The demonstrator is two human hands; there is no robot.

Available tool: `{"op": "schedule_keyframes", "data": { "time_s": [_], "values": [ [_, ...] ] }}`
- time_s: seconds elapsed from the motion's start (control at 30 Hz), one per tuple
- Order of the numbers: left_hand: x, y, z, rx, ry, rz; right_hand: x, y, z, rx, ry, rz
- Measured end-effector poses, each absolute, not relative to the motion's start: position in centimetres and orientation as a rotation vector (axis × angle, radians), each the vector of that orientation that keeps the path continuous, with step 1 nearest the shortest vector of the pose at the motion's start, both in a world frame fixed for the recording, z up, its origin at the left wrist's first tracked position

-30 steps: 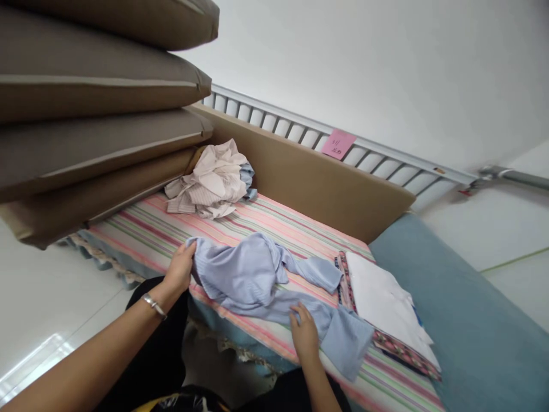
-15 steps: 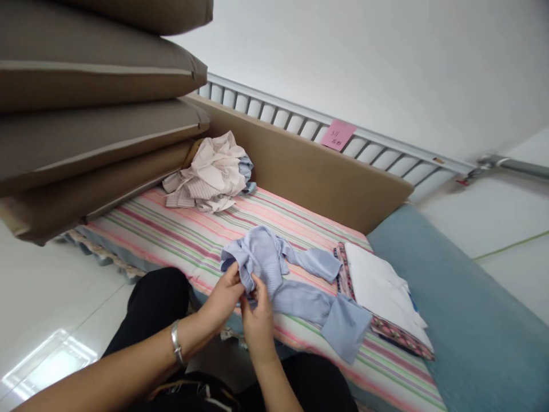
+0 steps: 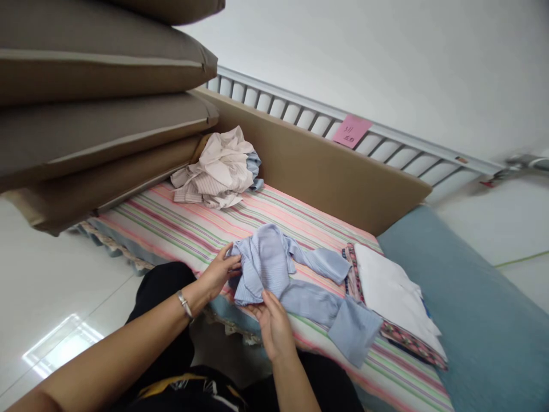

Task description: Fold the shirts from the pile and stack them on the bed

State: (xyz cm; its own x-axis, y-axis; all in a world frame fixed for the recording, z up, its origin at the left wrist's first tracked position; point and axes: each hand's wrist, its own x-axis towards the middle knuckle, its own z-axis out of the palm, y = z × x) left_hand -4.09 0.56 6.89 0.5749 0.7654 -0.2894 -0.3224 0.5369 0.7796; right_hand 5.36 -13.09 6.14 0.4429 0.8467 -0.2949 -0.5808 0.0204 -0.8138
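Observation:
A light blue striped shirt (image 3: 268, 263) lies crumpled on the striped bedding (image 3: 180, 223), its two sleeves stretched out to the right. My left hand (image 3: 219, 273) grips the shirt's left edge, thumb and fingers on the fabric. At the near edge, my right hand (image 3: 274, 325) pinches the cloth, with the thumb on top and the fingers partly under it. The end of one sleeve reaches toward a stack of folded clothes (image 3: 390, 289), which has a white garment on top and patterned fabric below.
A heap of pale striped clothes (image 3: 223, 166) sits at the back left, beside stacked brown cushions (image 3: 107, 120). Behind the bed stand a brown board (image 3: 317, 171) and a metal rail carrying a pink note (image 3: 351, 131). A blue surface (image 3: 472, 303) extends to the right.
My hands have moved apart, the left up to the shirt's left edge and the right along the near edge. The cloth between them is spread flatter. The view has shifted slightly.

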Motion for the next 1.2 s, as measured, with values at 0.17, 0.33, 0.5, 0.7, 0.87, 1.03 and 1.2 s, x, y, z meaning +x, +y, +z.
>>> {"op": "schedule_keyframes", "data": {
  "time_s": [0.17, 0.33, 0.5, 0.7, 0.87, 1.03, 1.2],
  "values": [
    [-3.3, 2.0, 6.0, 0.648, 0.720, 0.760, 5.4, -13.1, 6.2, -1.033, -0.290, 1.134],
    [-2.7, 3.9, 5.2, 0.572, 0.808, 0.785, 5.2, -13.6, 5.7, -1.072, -0.306, 1.102],
    [-2.8, 5.5, 6.3, 0.567, 0.770, 0.868, 5.4, -14.0, 5.1, -1.165, -0.263, 1.051],
    [-3.8, 2.5, 5.8, 0.426, 0.755, 0.817, 4.5, -12.5, 4.1, -1.295, -0.371, 1.018],
    [-5.2, -0.9, 4.8, 0.729, 0.796, 0.460, 2.5, -11.5, 3.7, -1.547, -0.788, 0.950],
    [-5.6, 0.7, 4.4, 0.728, 0.926, 0.572, 3.1, -11.6, 4.2, -1.667, -1.163, 0.874],
    [-7.1, 4.4, 4.8, 0.456, 1.016, 0.652, 11.5, -14.4, 2.8, -2.020, -1.143, 0.282]
  ]
}}
